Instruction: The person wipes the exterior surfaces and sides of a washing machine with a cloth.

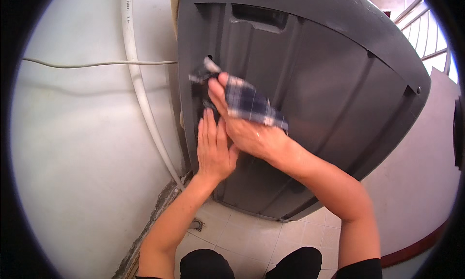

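Note:
A large dark grey plastic appliance panel (319, 75), with ribs and a recessed handle (259, 18) near its top, fills the middle of the view. My right hand (247, 128) holds a blue-and-white plaid cloth (249, 101) against the panel's left part; its fingertips are beside a dark fitting (207, 77) with pale pieces, blurred. Just below and to the left, my left hand (214, 146) lies with fingers extended and close together, its fingertips at the dark area under the fitting. Whether it grips anything there cannot be made out.
A white plastic pipe (140, 93) runs down the white wall at left, crossed by a thin pale cable (98, 64). Below are floor tiles (250, 235), a short pipe end (196, 225) and my knees. A metal railing (423, 31) shows at upper right.

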